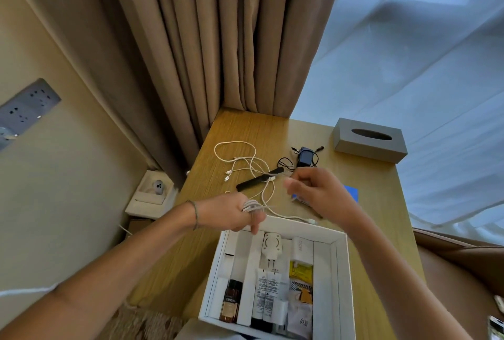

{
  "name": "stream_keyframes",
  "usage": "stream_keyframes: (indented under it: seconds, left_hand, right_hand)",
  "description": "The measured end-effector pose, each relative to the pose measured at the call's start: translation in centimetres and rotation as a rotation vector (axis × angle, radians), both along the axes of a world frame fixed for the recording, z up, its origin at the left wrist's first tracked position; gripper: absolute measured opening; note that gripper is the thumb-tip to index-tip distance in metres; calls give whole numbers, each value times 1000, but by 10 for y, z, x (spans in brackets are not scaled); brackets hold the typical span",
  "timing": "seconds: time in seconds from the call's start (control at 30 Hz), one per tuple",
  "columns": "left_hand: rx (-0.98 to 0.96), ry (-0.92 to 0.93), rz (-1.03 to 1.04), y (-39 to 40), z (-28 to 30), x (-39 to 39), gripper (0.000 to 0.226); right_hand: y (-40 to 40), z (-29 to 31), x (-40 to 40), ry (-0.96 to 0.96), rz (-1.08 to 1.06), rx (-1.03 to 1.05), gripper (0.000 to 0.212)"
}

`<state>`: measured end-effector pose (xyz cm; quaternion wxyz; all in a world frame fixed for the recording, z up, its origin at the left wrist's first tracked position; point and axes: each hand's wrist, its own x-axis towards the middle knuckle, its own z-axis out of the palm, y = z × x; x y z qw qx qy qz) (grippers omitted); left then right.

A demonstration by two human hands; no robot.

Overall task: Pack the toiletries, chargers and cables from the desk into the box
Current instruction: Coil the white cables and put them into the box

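A white cable is partly coiled around the fingers of my left hand, just above the far rim of the white box. My right hand pinches the same cable higher up, over the desk. Another white cable lies loose on the wooden desk beside a black comb. A dark charger with a black cable sits further back. Inside the box are a brown bottle, two white tubes, a white plug adapter, a white charger and sachets.
A grey tissue box stands at the desk's back right. A blue item is half hidden behind my right hand. Brown curtains hang behind the desk, a wall socket panel is at left, and a small white stand sits left of the desk.
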<state>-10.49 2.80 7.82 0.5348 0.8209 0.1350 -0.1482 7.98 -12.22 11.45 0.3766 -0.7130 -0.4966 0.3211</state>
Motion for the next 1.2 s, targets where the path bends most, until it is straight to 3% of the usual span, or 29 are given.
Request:
stream_keyframes:
  seconds: [0.1,0.23,0.4,0.43,0.5,0.6,0.7,0.73,0.9,0.97,1.03,1.1,1.2]
  left_hand:
    - [-228,-148,181,-2,-1,-8,64]
    - [-339,-220,762,-14,-1,7,57]
    - [-880,-352,1142,-6,16,27,62]
    - [-901,-370,1188,-4,20,30,58]
    - [-724,-397,1250,-5,23,36,52]
    - [-231,-421,1168,-3,14,36,52]
    - [140,-390,966,-2,6,29,59]
    - [125,-367,909,-3,5,27,62]
    - [-323,-105,503,-26,8,13,83]
    - [-384,-117,332,-36,14,10,84]
    - [-385,-174,256,-42,21,11,70]
    - [-330,-255,382,-43,26,14,50]
    - [-179,-323,746,-33,25,16,51]
  right_hand:
    - [3,0,8,61,70,-31,33]
    - [17,-19,-15,171,-22,-32,25]
    - [30,-46,-59,-18,-72,-144,31]
    - [29,-50,-68,-92,-33,-152,31]
    - [26,-51,-85,-242,84,-156,29]
    - [20,-37,-96,-394,235,-154,29]
    - [11,-5,-82,-327,306,-105,30]
    - [9,6,-72,-270,312,-87,28]
    - [14,28,-21,-93,177,54,22]
    - [22,23,-8,-6,101,110,22]
    - [28,15,0,65,10,162,28]
    - [30,4,3,81,-77,183,33]
    - [31,-20,-2,64,-164,152,35]
